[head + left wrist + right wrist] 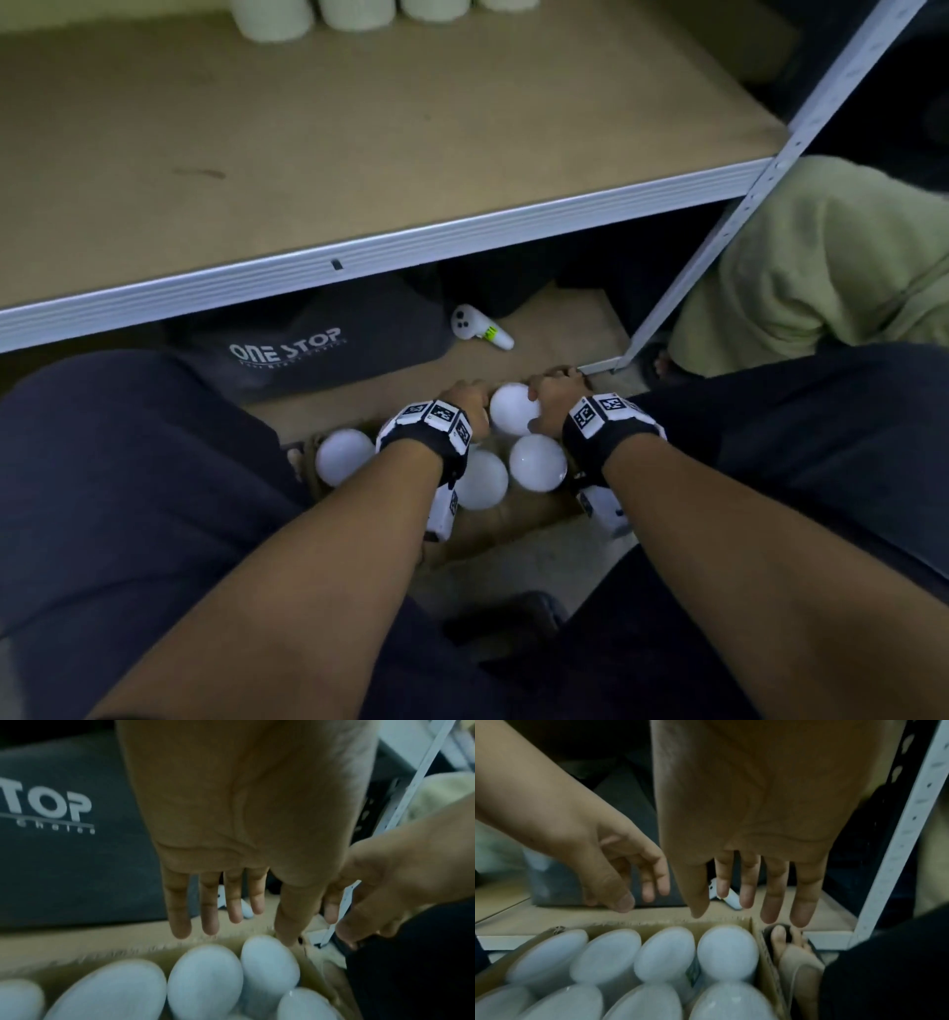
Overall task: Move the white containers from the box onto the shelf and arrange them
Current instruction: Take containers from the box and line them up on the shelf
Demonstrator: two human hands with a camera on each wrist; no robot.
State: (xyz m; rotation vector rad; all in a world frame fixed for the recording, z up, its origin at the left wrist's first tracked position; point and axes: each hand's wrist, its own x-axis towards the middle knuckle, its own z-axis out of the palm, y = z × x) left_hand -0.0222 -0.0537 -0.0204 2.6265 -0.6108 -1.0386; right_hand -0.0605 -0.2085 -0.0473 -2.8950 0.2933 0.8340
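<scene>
Several white containers with round lids stand in an open cardboard box (pixel 765 953) on the floor between my knees. In the head view one container (pixel 515 409) shows between my two hands. My left hand (pixel 464 398) hovers over the box's far row with straight, slightly spread fingers (pixel 209 908) and holds nothing. My right hand (pixel 552 398) is beside it at the far right corner, its fingers (pixel 773 894) also straight and empty above a container (pixel 727 949). Whether either hand touches a lid I cannot tell. More white containers (pixel 277 20) stand at the back of the shelf board (pixel 359 128).
Under the shelf lie a dark bag printed ONE STOP (pixel 308 344) and a white controller (pixel 480 329). The shelf's white perforated post (pixel 744 205) slants down at the right, beside a green cloth (pixel 821 267). A sandalled foot (pixel 790 949) sits right of the box.
</scene>
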